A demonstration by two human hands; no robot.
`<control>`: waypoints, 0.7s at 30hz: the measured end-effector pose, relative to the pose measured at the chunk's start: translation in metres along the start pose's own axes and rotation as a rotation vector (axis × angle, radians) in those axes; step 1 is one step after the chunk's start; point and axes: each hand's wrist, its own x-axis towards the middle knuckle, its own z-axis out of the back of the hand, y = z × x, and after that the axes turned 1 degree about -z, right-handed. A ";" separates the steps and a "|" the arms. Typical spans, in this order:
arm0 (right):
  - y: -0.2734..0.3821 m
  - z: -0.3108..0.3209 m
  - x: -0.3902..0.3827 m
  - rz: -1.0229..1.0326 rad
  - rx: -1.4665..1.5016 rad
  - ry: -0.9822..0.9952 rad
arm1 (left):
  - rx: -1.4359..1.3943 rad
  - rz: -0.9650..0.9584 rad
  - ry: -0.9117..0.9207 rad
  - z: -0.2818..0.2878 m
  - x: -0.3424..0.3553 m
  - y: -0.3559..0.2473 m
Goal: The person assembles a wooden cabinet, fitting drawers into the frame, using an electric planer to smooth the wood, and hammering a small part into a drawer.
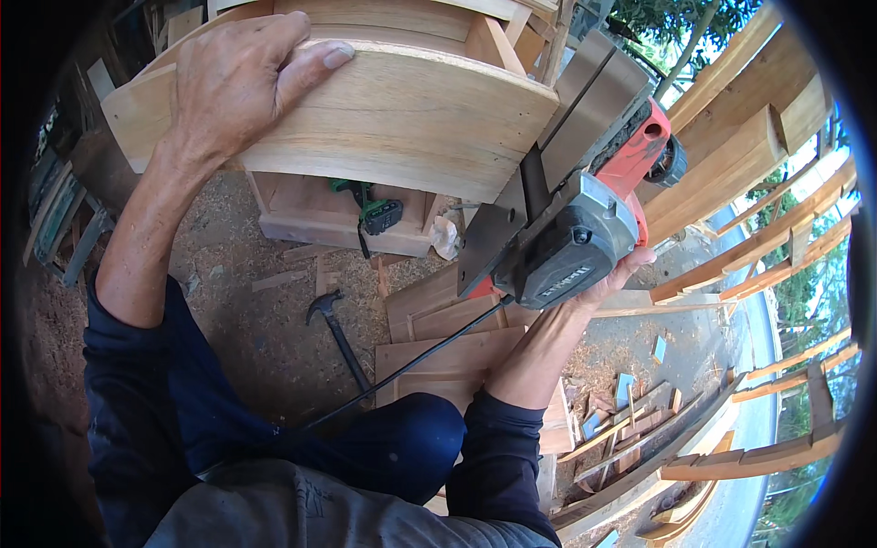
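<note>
My left hand [228,87] is closed over the top edge of a wooden drawer [411,114], with the thumb lying along that edge. The drawer is pale unpainted wood, its front panel turned toward me. At the right, my right hand [614,281] grips a red and dark grey electric planer [575,251], its fingers mostly hidden behind the body. The planer stands tilted, its flat metal sole against or very close to the drawer front's right end; I cannot tell whether they touch. A black cord [425,359] trails from the planer across my knee.
Beneath the drawer is a wooden cabinet frame [320,233] holding a green and black cordless drill [373,208]. A hammer [340,338] lies on the ground near panelled wooden doors [448,361]. Offcuts [630,429] and shavings litter the right, beside stacked long boards [731,155].
</note>
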 end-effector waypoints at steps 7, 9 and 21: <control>0.005 -0.006 0.000 -0.030 0.024 -0.078 | -0.010 0.014 0.059 0.002 0.001 0.002; 0.004 0.007 0.002 -0.043 0.083 0.005 | -0.001 0.003 0.056 0.002 0.001 0.003; 0.009 0.011 0.010 -0.036 0.093 -0.011 | -0.015 -0.013 0.050 0.003 0.000 0.006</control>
